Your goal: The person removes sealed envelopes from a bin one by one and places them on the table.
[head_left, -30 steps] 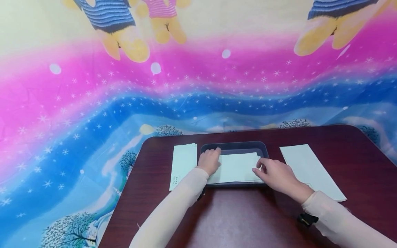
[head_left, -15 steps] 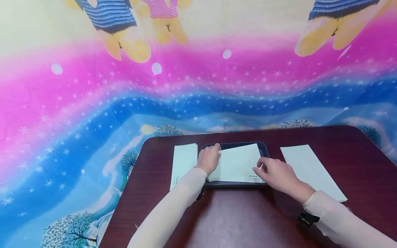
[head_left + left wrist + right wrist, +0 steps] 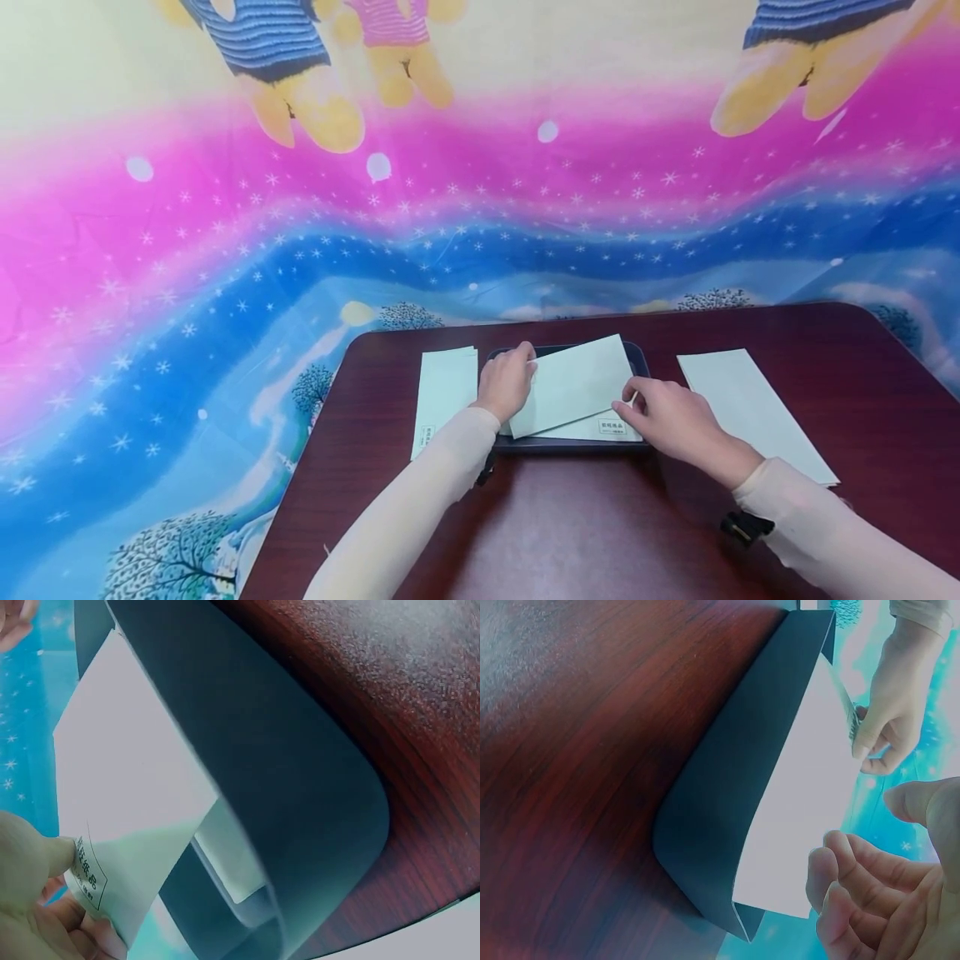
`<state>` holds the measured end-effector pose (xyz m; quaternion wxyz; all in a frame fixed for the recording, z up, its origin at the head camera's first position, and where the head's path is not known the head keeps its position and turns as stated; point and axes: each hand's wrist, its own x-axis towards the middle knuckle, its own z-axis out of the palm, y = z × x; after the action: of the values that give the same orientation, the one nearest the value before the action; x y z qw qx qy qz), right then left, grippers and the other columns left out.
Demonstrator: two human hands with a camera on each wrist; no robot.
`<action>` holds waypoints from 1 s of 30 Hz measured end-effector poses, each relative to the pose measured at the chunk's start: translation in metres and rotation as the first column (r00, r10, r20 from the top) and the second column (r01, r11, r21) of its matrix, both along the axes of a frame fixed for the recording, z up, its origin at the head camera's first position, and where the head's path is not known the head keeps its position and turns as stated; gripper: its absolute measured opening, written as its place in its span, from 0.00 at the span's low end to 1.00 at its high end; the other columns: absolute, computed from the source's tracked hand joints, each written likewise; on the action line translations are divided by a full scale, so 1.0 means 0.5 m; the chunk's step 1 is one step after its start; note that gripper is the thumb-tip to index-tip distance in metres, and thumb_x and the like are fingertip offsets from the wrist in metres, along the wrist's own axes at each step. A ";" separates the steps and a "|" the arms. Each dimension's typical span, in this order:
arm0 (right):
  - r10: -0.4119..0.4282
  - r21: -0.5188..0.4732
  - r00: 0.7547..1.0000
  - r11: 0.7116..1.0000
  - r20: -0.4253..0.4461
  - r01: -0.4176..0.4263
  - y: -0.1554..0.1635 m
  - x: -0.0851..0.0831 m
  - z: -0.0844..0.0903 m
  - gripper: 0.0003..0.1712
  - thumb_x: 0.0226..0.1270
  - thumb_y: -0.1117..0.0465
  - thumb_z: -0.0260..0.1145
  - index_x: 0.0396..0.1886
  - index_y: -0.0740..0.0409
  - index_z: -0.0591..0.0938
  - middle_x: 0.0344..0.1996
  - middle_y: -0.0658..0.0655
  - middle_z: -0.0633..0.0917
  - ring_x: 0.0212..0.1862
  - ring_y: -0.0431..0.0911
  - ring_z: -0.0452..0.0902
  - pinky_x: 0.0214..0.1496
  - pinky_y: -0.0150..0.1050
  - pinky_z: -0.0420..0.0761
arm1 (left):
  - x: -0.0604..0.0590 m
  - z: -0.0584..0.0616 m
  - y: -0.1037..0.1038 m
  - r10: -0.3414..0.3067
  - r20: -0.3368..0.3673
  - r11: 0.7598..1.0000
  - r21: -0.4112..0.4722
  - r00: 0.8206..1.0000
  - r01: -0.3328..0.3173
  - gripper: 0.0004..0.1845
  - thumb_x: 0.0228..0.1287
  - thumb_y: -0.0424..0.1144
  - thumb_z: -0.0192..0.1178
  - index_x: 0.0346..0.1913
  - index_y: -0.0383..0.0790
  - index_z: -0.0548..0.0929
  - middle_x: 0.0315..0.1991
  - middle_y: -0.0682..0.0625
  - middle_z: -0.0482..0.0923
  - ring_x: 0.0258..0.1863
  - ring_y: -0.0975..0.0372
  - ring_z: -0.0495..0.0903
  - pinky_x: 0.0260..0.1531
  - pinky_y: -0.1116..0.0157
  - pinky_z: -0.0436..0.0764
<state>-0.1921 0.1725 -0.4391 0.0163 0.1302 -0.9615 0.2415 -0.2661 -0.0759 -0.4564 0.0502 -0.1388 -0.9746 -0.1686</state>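
A dark red wooden table (image 3: 570, 533) stands against a pink-and-blue starry cartoon backdrop (image 3: 225, 250)

Head view bright, evenly lit, sharp, with wide-angle bowing at the frame edges and soft sheen on the table (image 3: 570, 533); both wrist views close, soft-focused, tray (image 3: 300, 795) dark, envelope (image 3: 810, 795) near-overexposed.

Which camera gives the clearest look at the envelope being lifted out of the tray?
The head view: the lifted envelope shows whole, tilted above the tray, held by the left hand and right hand. Both wrist views show only part of it, from low angles.
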 end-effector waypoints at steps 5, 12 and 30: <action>-0.001 0.002 1.000 1.000 -0.006 0.001 0.002 -0.003 0.004 0.12 0.68 0.51 0.68 0.41 0.56 0.84 0.17 0.45 0.77 0.20 0.40 0.69 0.21 0.38 0.67 | 0.000 0.007 0.002 0.008 -0.018 1.000 -0.011 1.000 -0.008 0.08 0.77 0.45 0.54 0.51 0.48 0.79 0.36 0.53 0.87 0.36 0.59 0.85 0.39 0.62 0.81; -0.003 -0.004 1.000 1.000 -0.003 0.003 0.001 -0.005 0.004 0.13 0.68 0.51 0.68 0.41 0.56 0.84 0.16 0.46 0.77 0.19 0.40 0.68 0.20 0.38 0.67 | 0.001 0.014 0.005 0.028 -0.019 0.999 -0.023 0.999 -0.028 0.08 0.77 0.45 0.55 0.52 0.49 0.79 0.39 0.54 0.87 0.39 0.59 0.85 0.43 0.61 0.80; -0.002 -0.003 1.000 1.000 -0.016 0.002 0.002 -0.008 0.015 0.13 0.69 0.51 0.67 0.42 0.56 0.84 0.18 0.47 0.77 0.19 0.41 0.67 0.20 0.39 0.65 | 0.010 0.035 -0.004 0.061 -0.077 0.994 0.094 0.995 -0.054 0.06 0.76 0.43 0.56 0.48 0.47 0.81 0.34 0.52 0.86 0.35 0.57 0.83 0.38 0.61 0.78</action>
<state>-0.1961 0.1737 -0.4317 0.0245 0.1312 -0.9610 0.2421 -0.2611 -0.0779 -0.4389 0.1002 -0.1148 -0.9666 -0.2062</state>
